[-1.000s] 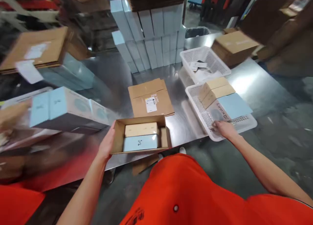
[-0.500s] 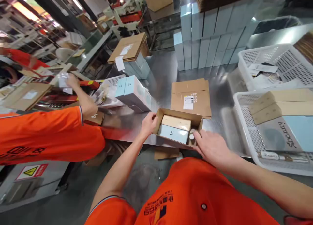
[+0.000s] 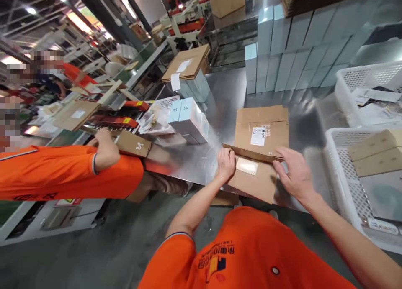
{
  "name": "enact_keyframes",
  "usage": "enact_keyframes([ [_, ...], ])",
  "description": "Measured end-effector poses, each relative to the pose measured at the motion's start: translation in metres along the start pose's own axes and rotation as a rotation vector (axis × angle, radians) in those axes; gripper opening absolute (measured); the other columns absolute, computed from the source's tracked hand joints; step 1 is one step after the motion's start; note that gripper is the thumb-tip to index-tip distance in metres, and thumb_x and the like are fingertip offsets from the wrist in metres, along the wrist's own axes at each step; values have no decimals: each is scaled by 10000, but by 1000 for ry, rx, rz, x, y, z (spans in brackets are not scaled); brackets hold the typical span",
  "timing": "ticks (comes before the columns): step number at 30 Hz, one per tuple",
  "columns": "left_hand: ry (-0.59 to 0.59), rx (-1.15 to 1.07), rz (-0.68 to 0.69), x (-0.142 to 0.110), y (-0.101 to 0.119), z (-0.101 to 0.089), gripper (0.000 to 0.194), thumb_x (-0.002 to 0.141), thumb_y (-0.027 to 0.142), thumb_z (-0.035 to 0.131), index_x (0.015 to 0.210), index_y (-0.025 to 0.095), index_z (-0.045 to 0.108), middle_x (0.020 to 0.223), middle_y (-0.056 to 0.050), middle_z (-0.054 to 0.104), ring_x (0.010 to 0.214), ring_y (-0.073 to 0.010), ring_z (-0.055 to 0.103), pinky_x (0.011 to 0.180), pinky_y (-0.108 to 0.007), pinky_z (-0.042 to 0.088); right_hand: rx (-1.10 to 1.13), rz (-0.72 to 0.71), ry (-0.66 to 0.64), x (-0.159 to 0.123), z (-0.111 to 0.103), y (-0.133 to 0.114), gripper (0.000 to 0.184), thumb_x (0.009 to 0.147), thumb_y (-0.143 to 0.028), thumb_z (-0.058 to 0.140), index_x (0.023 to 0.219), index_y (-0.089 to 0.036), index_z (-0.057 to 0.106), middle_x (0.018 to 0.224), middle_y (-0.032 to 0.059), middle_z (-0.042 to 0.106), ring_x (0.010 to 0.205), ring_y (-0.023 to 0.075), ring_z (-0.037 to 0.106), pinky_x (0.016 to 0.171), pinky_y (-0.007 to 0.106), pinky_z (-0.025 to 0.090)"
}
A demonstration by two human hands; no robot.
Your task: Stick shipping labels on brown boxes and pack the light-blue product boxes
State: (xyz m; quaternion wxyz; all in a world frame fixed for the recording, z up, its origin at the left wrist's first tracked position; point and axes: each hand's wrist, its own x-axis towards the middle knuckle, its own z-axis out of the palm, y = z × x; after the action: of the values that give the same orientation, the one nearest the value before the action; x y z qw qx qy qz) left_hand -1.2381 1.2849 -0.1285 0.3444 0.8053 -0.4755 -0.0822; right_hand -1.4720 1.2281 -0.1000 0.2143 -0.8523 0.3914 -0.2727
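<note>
A small cardboard box [image 3: 251, 181] sits at the near edge of the steel table [image 3: 226, 92], its flaps partly folded over so only a strip of the tan carton inside shows. My left hand [image 3: 226, 163] grips the box's left flap, fingers curled over the edge. On the right side, my right hand [image 3: 293, 172] presses the flaps with fingers spread flat. Behind the box lies a flattened carton with a white label [image 3: 262, 128].
Pale blue boxes [image 3: 282, 46] are stacked at the back, with more [image 3: 188, 119] to the left. Two white baskets [image 3: 348, 172] holding tan cartons stand on the right. A person in orange [image 3: 63, 172] works at the left beside a conveyor.
My right hand came from the basket to the box. The box's flaps have been folded over, covering the blue and tan cartons. The view has swung left.
</note>
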Motion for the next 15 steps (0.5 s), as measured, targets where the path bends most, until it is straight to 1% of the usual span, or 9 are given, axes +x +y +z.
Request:
enact_keyframes([
  [1,113,-84,-57,5,-5,7,387,1017,333,274,1020,149,615,1020,-163,643,1027,-247,595,980,-401,439,-90,-31,27,-6,0,6,530,988,-472,350,1377,-157,523,1417,164,539,1377,339,411,1140,557,305],
  [2,219,-153,-111,10,-10,11,394,1017,330,260,1043,129,598,1043,-181,622,1046,-244,584,983,-396,444,-158,-67,-4,-14,3,11,571,983,-480,359,1433,-147,475,1469,170,489,1421,358,346,1160,600,242],
  [4,393,-232,-178,12,-14,13,436,1014,354,243,1112,83,570,1099,-222,589,1107,-257,561,1009,-407,441,-219,-129,-138,-37,17,22,613,981,-490,364,1499,-165,398,1508,159,448,1451,370,295,1166,665,153],
  [6,435,-232,-120,3,-8,8,494,1012,382,228,1218,53,534,1214,-261,556,1233,-281,509,1085,-441,393,-198,-151,-241,-61,37,31,619,986,-489,366,1531,-196,347,1518,136,440,1469,360,263,1166,690,124],
  [7,387,-204,-49,-5,-2,5,515,1010,393,227,1284,60,508,1306,-268,524,1321,-292,451,1135,-467,341,-162,-153,-265,-69,46,33,621,989,-486,372,1539,-199,332,1520,131,439,1483,352,230,1169,685,144],
  [8,289,-159,37,-15,6,2,532,1008,409,237,1357,86,474,1412,-255,472,1408,-303,366,1181,-498,273,-110,-153,-275,-73,55,33,624,993,-474,375,1546,-190,315,1526,133,430,1498,339,190,1175,664,183],
  [11,-210,13,264,-49,26,-1,587,982,487,335,1518,247,347,1635,-116,261,1538,-330,93,1222,-609,78,88,-193,-295,-65,79,19,661,995,-420,392,1577,-155,225,1581,156,325,1522,301,90,1200,594,231],
  [13,-438,120,248,-65,24,-3,649,959,533,385,1553,288,291,1654,-88,218,1538,-353,78,1209,-658,47,240,-230,-352,-50,94,-1,722,974,-420,442,1596,-194,154,1617,153,238,1519,313,101,1204,610,203],
  [15,-492,213,156,-70,3,-12,696,954,552,389,1570,259,253,1646,-106,232,1532,-346,132,1216,-650,56,458,-215,-424,-36,109,-22,796,949,-435,494,1604,-265,74,1632,138,200,1504,322,179,1182,602,266],
])
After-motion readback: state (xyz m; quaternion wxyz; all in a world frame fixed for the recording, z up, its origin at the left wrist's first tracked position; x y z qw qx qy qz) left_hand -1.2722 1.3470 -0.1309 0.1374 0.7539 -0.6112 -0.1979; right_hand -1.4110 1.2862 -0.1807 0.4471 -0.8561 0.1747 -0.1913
